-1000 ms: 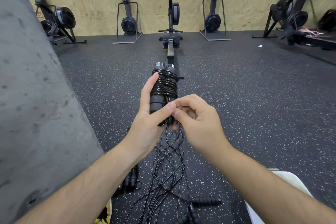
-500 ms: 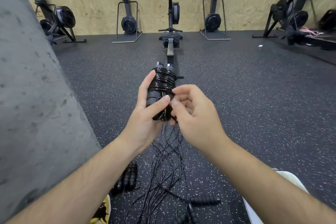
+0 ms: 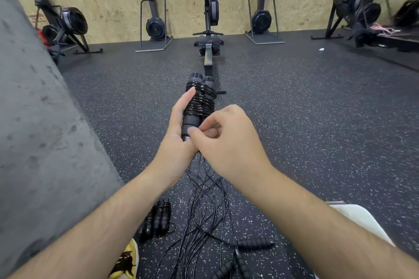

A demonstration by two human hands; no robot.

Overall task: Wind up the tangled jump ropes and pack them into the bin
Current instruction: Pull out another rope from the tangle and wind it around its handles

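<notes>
Tangle of loose cords (image 3: 204,217) lies on the floor under your wrists, at 6 o'clock from your hands, with free handles (image 3: 255,243) near its lower end and an already wound rope (image 3: 157,219) just beside it at 9 o'clock. You are in the winding step, I judge. Your left hand (image 3: 175,142) is closed around the lower part of the paired handles (image 3: 198,106), thumb laid straight along the coil. Your right hand (image 3: 229,142) touches it at 3 o'clock, fingers curled and pinching the cord's end at the base of the handles. Next you need to tuck this end so the coil holds. Farther, at 12 o'clock, stands a rowing machine (image 3: 209,18). The bin I cannot clearly identify
</notes>
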